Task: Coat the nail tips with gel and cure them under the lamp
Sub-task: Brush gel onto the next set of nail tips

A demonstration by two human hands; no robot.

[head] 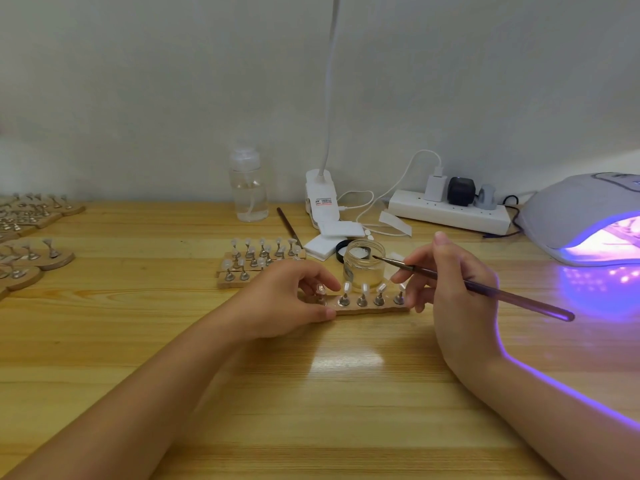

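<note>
The left hand (294,299) pinches one end of the wooden strip (367,309), seemingly to steady its nail tips (363,289); the right hand (450,289) grips the brush (485,285), bristles at the gel jar (364,263) just behind; the lit lamp (585,216) waits at right.

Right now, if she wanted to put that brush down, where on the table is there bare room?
Bare wood shows nearest the camera, between the two forearms, below the wooden strip of nail tips. Another free patch lies left of the left hand, before the stands at the table's left edge. It is crowded behind the gel jar, by the power strip, and beside the lamp.
</note>
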